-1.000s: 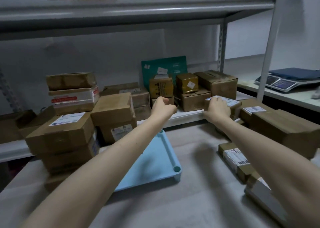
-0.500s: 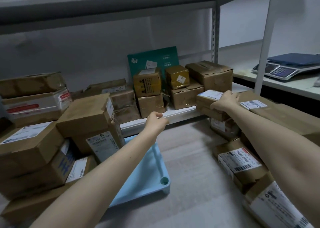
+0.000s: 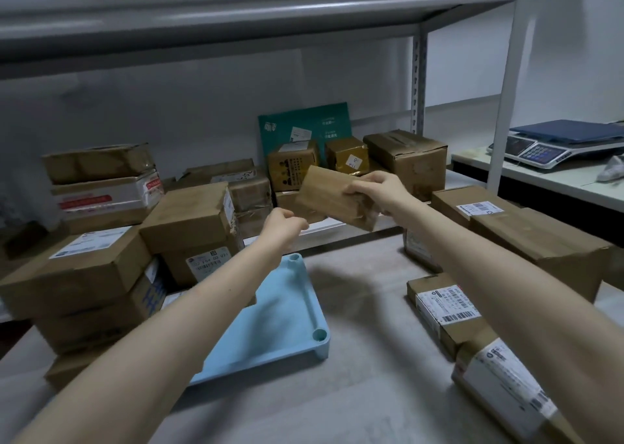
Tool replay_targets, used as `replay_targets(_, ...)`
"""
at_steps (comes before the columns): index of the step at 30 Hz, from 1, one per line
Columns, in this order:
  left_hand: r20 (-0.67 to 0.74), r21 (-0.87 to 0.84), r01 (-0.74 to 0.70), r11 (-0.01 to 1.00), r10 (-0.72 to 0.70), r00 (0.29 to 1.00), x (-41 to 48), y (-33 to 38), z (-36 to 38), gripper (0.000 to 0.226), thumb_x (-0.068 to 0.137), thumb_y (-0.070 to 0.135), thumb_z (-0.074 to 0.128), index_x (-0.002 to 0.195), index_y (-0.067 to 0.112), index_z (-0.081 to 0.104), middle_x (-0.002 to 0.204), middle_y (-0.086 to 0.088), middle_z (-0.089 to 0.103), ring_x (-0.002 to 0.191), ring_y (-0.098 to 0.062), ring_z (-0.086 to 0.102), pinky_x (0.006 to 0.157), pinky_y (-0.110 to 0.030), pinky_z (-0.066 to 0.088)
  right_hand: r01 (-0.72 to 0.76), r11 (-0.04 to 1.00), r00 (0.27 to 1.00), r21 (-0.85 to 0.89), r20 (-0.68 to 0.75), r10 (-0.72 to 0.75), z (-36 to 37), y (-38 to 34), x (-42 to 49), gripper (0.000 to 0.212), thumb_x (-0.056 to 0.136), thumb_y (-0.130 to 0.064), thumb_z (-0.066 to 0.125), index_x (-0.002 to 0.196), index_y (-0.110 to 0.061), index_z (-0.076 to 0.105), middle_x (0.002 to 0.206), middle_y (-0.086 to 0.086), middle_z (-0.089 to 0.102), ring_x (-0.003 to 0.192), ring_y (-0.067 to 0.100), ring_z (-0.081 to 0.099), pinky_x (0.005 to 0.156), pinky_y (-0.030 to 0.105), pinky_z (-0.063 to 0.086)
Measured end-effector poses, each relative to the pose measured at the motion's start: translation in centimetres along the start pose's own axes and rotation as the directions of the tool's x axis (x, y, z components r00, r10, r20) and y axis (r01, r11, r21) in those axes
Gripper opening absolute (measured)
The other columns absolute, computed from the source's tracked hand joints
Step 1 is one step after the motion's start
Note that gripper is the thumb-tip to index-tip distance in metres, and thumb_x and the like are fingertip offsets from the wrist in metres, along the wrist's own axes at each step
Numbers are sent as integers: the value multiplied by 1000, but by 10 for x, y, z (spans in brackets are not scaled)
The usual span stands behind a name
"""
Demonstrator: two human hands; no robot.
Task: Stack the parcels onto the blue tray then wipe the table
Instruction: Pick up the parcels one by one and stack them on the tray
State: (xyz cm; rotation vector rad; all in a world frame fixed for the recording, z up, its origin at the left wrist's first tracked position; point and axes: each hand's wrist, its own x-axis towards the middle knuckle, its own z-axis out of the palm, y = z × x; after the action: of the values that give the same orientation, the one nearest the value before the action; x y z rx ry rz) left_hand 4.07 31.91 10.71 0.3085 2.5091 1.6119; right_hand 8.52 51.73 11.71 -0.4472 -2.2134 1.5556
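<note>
My right hand [image 3: 380, 190] grips a small brown cardboard parcel [image 3: 329, 197] by its right end and holds it tilted in the air, above the far end of the table. Just left of and below that parcel, my left hand [image 3: 285, 225] hovers with its fingers loosely curled and holds nothing. The light blue tray [image 3: 287, 312] lies on the grey table [image 3: 364, 393] below both hands, partly hidden by my left forearm. Nothing shows on its visible floor.
Stacked brown parcels [image 3: 189, 220] crowd the table's left side. More labelled parcels [image 3: 445, 312] lie on the right, beside a long box [image 3: 540, 237]. A low shelf [image 3: 351, 222] behind holds several boxes and a green mailer [image 3: 304, 126]. A scale [image 3: 540, 146] sits far right.
My right hand has lifted the small parcel off the right-hand pile and carried it left, over the table. My left hand stays close beside it.
</note>
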Motion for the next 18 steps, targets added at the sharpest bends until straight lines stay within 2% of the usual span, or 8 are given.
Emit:
replay_targets(2,-44,-48,12,999,-14,999,-6,3,-15,60,89,19,62,142,10,36,138,-11,47,120,-25,49,91,-39,46,-52,989,994,138,102,38,11,-15,-15,60,79,-49,71,127,-17,56,120,7,58,95,15,56,69,26,47)
replay_targets(4,-78,-167,-5,986,-8,997,-16,5,-35,66,91,26,62,146,10,29,142,-11,44,126,-26,45,99,-41,41,-157,956,973,247,207,107,21,-26,-30,63,81,-55,66,128,-16,50,118,9,58,96,18,56,70,28,48)
replay_targets(6,-68,-254,-45,966,29,997,-26,7,-51,76,88,38,65,148,11,26,148,-10,40,134,-29,40,108,-46,33,-302,883,925,360,335,180,26,-31,-40,67,81,-61,63,127,-15,49,111,10,58,99,21,57,70,30,50)
replay_targets(8,-37,-258,-100,961,94,995,-40,8,-67,85,82,50,67,147,13,28,148,-7,41,135,-30,39,109,-46,33,-414,801,871,434,444,209,34,-35,-49,70,78,-66,61,125,-14,54,109,11,59,100,23,57,69,31,53)
replay_targets(10,30,-258,-132,957,144,989,-53,10,-79,76,83,51,64,143,15,35,139,-3,49,129,-28,45,96,-38,42,-486,750,823,448,524,220,41,-38,-56,72,77,-70,58,122,-14,58,112,13,58,102,26,57,72,32,55)
replay_targets(12,109,-291,-134,947,173,979,-67,10,-93,56,89,46,58,133,18,40,126,0,55,119,-25,51,84,-33,48,-523,748,780,410,583,226,50,-45,-69,73,79,-74,50,119,-13,59,114,14,57,101,28,58,70,33,56)
replay_targets(15,102,-312,-123,942,162,981,-79,9,-112,44,90,46,57,123,22,41,119,-1,54,113,-25,52,95,-45,47,-538,771,719,340,662,211,63,-52,-80,82,80,-82,36,122,-14,56,117,15,56,100,28,58,65,32,55)
replay_targets(18,47,-332,-80,940,101,994,-83,5,-129,54,83,53,62,122,21,44,120,-3,55,115,-28,52,102,-51,43,-505,810,699,298,692,181,74,-57,-81,88,82,-83,23,129,-15,51,126,16,56,109,36,60,82,41,55)
